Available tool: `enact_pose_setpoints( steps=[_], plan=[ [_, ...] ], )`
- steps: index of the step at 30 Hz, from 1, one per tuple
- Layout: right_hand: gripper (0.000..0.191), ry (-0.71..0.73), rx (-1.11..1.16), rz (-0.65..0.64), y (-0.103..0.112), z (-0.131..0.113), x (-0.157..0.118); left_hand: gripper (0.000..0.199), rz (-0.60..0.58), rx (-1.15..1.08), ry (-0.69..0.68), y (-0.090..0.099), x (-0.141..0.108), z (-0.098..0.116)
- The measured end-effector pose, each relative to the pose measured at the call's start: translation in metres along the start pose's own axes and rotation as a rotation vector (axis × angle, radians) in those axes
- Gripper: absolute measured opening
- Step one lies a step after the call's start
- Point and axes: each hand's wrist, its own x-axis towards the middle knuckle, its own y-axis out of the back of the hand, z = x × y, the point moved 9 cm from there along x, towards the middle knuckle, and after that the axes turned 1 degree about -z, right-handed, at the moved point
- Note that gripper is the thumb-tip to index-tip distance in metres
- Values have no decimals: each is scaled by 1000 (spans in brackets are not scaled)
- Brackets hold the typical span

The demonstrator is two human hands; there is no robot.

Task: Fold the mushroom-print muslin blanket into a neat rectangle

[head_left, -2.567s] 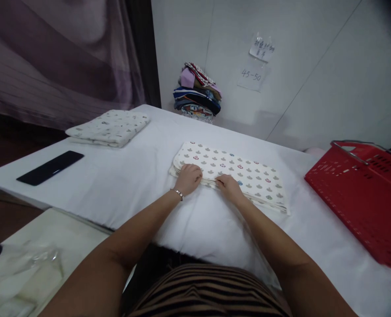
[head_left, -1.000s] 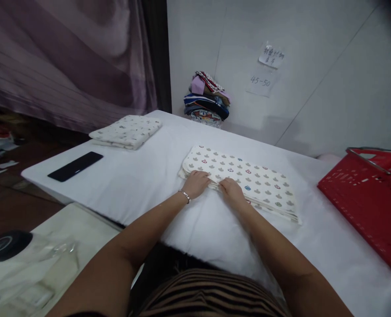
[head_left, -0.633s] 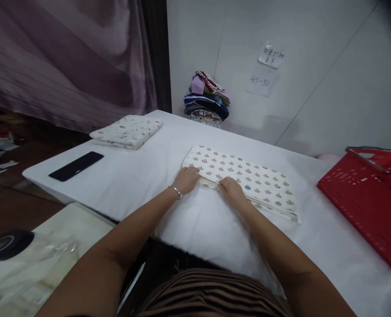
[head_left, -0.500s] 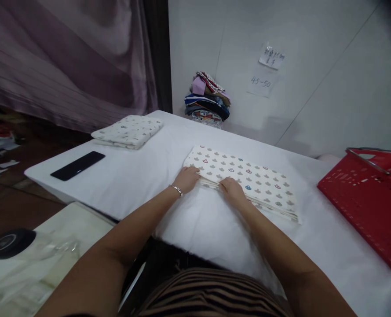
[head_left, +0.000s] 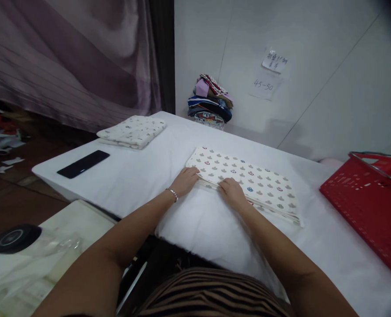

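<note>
A folded white cloth with grey, red and blue motifs lies flat on the white-covered table, its layers showing along the near edge. My left hand, with a silver bracelet on the wrist, is closed on the near left corner of this cloth, fingertips on top. To its right, my right hand is closed on the near edge, fingers curled at the layers; the thumb is partly hidden. A second folded cloth, white with small prints, rests farther off to the left.
A black phone lies at the table's left end. At the right stands a red basket with a metal handle. Folded fabrics are stacked by the wall. Lower left, a pale surface holds a black round object.
Both hands stay at the cloth's near edge, with the right fingers shifted very slightly. The whole view has moved a little, so things sit slightly farther right.
</note>
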Motion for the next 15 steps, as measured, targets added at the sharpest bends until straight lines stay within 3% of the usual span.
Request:
enact_pose_setpoints(
  steps=[15],
  plan=[
    [29, 97, -89, -30, -18, -41, 38, 18, 17, -71, 167, 5, -9, -44]
  ],
)
